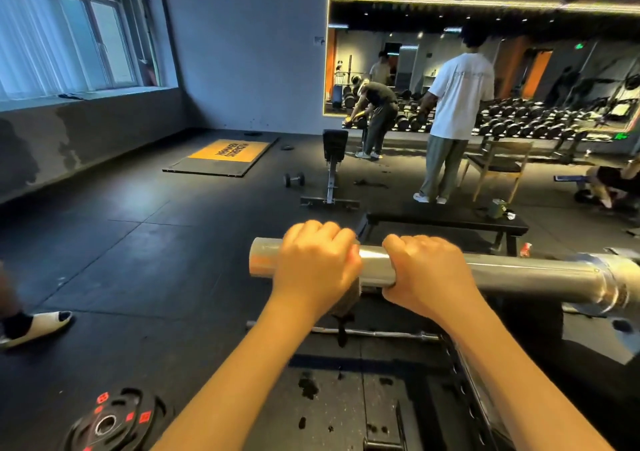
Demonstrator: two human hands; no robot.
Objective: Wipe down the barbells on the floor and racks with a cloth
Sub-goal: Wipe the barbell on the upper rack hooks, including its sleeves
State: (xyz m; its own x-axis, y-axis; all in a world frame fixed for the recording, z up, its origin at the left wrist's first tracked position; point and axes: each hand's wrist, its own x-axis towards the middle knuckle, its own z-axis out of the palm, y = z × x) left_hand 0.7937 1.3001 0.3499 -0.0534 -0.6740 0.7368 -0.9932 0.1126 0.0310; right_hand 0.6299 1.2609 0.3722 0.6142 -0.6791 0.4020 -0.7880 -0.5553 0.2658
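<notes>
Both hands close over the near barbell [519,274], its sleeve running left to right. The left hand [315,263] clamps a cloth [346,303] against it near the left end; the right hand [429,274] grips bare steel just beside.

Bench [446,216] behind barbell sleeve [519,274], plate [110,423] front-left

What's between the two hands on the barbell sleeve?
Head view: only a short bare stretch of barbell sleeve between left hand and right hand; nothing on it.
</notes>
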